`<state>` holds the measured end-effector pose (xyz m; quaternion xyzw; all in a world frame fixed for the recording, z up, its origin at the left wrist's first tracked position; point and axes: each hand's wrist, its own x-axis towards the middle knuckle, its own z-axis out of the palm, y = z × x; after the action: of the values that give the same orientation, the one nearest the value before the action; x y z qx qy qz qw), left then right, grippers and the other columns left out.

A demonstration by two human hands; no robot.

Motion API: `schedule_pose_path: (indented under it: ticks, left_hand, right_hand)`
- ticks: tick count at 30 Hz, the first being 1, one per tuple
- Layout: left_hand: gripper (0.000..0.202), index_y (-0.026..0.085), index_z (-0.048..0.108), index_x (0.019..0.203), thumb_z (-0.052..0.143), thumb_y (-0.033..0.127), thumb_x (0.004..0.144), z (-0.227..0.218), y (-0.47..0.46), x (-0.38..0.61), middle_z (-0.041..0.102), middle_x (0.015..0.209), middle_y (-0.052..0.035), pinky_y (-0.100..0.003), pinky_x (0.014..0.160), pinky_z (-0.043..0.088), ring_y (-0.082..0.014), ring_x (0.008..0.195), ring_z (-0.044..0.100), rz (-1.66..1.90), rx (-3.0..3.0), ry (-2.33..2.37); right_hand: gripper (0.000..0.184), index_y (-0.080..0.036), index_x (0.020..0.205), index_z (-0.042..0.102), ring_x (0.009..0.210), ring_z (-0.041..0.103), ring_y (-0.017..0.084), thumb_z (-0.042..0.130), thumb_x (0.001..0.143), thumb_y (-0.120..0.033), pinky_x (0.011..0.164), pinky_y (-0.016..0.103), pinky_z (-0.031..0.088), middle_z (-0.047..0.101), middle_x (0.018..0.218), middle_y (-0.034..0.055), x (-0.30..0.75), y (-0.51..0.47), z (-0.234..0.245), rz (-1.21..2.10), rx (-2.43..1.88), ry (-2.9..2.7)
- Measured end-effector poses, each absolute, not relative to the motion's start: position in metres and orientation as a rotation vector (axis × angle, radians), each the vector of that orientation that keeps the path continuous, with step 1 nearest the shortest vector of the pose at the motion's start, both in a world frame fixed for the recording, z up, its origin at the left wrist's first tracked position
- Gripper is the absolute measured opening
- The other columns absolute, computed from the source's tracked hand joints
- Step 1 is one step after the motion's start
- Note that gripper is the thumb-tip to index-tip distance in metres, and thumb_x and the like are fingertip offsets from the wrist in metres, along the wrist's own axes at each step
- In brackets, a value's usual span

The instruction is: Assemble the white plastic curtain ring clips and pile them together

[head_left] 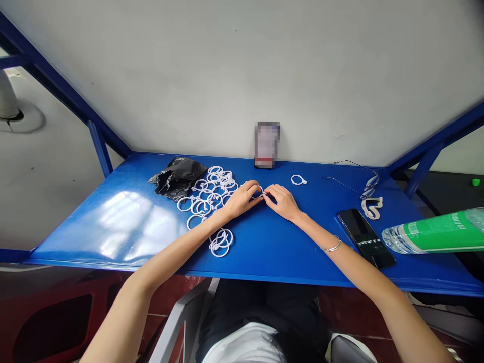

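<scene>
Both arms outstretched; left hand (242,197) and right hand (282,200) pinched, fingertips meeting.

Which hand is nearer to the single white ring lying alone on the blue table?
The right hand: the lone ring lies just beyond it. The left hand is farther, beside the ring pile.

light: bright, even daylight
glare: big white patch on the blue bench (124,222) near its left edge
edges: pretty warped, wide-angle bend
</scene>
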<state>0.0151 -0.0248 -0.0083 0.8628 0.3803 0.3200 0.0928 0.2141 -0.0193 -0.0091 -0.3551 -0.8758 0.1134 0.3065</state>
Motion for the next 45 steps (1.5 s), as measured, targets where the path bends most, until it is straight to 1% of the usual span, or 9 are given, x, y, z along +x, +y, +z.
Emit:
schedule_pose_path:
  ticks: [2,5,8,14,19,30,34,38,45]
  left_hand:
    - [0.024,0.019,0.051,0.110,0.054,0.032,0.090,-0.0068,-0.0261,0.0156,0.057,0.111,-0.0105,-0.038,0.091,0.049,-0.0223,0.108,0.056,0.960,2.534,1.148]
    - [0.040,0.019,0.046,0.123,0.058,0.034,0.088,-0.0061,-0.0273,0.0157,0.055,0.116,-0.0120,-0.039,0.095,0.047,-0.0239,0.112,0.054,0.994,2.501,1.183]
    - [0.048,0.019,0.042,0.130,0.058,0.034,0.088,-0.0073,-0.0266,0.0151,0.053,0.121,-0.0130,-0.040,0.097,0.046,-0.0251,0.116,0.052,1.015,2.492,1.188]
    - [0.040,0.017,0.049,0.124,0.055,0.037,0.089,-0.0073,-0.0247,0.0142,0.054,0.111,-0.0122,-0.037,0.089,0.050,-0.0230,0.105,0.056,1.047,2.519,1.136]
    - [0.037,0.017,0.054,0.116,0.057,0.040,0.088,-0.0059,-0.0265,0.0137,0.055,0.102,-0.0101,-0.034,0.083,0.051,-0.0212,0.094,0.057,1.033,2.556,1.159]
    - [0.033,0.015,0.054,0.110,0.052,0.041,0.090,-0.0080,-0.0280,0.0143,0.056,0.094,-0.0091,-0.031,0.072,0.051,-0.0191,0.083,0.057,1.123,2.755,1.110]
    - [0.032,0.015,0.054,0.109,0.051,0.042,0.090,-0.0086,-0.0281,0.0149,0.057,0.094,-0.0093,-0.031,0.072,0.051,-0.0193,0.084,0.057,1.119,2.778,1.098]
    - [0.033,0.015,0.054,0.109,0.050,0.042,0.091,-0.0096,-0.0276,0.0152,0.057,0.096,-0.0096,-0.032,0.074,0.051,-0.0197,0.085,0.058,1.036,2.763,1.142]
    - [0.044,0.016,0.049,0.121,0.052,0.047,0.089,-0.0078,-0.0273,0.0160,0.057,0.115,-0.0130,-0.039,0.087,0.050,-0.0245,0.103,0.057,0.905,2.771,1.178]
  right_hand:
    - [0.021,-0.021,0.098,0.060,0.087,0.055,0.025,0.040,0.097,-0.029,0.077,0.038,0.040,0.064,0.094,0.0085,0.2140,-0.0185,-0.0108,0.284,-0.944,-2.309]
    - [0.025,-0.022,0.101,0.061,0.089,0.056,0.026,0.038,0.098,-0.032,0.079,0.039,0.040,0.064,0.096,0.0087,0.2145,-0.0177,-0.0114,0.259,-0.962,-2.277]
    - [0.027,-0.022,0.103,0.061,0.090,0.056,0.026,0.037,0.099,-0.033,0.080,0.039,0.039,0.065,0.098,0.0090,0.2155,-0.0175,-0.0098,0.251,-0.976,-2.254]
    - [0.027,-0.022,0.103,0.062,0.091,0.056,0.027,0.039,0.098,-0.036,0.079,0.040,0.038,0.065,0.100,0.0098,0.2168,-0.0173,-0.0094,0.261,-0.983,-2.255]
    - [0.028,-0.021,0.100,0.062,0.087,0.057,0.026,0.037,0.100,-0.034,0.076,0.038,0.038,0.066,0.097,0.0096,0.2169,-0.0173,-0.0112,0.152,-0.949,-2.298]
    - [0.022,-0.019,0.088,0.060,0.077,0.058,0.021,0.043,0.098,-0.026,0.068,0.034,0.041,0.067,0.084,0.0066,0.2171,-0.0179,-0.0104,0.023,-0.857,-2.288]
    - [0.022,-0.020,0.083,0.060,0.073,0.058,0.020,0.043,0.098,-0.025,0.067,0.034,0.042,0.067,0.080,0.0058,0.2174,-0.0189,-0.0106,0.020,-0.858,-2.271]
    - [0.017,-0.020,0.090,0.060,0.079,0.059,0.021,0.045,0.096,-0.025,0.071,0.034,0.044,0.067,0.087,0.0058,0.2156,-0.0220,-0.0070,0.058,-0.878,-2.262]
    - [0.020,-0.020,0.088,0.058,0.078,0.059,0.021,0.041,0.097,-0.026,0.071,0.033,0.044,0.064,0.083,0.0058,0.2149,-0.0195,-0.0061,0.072,-0.975,-2.243]
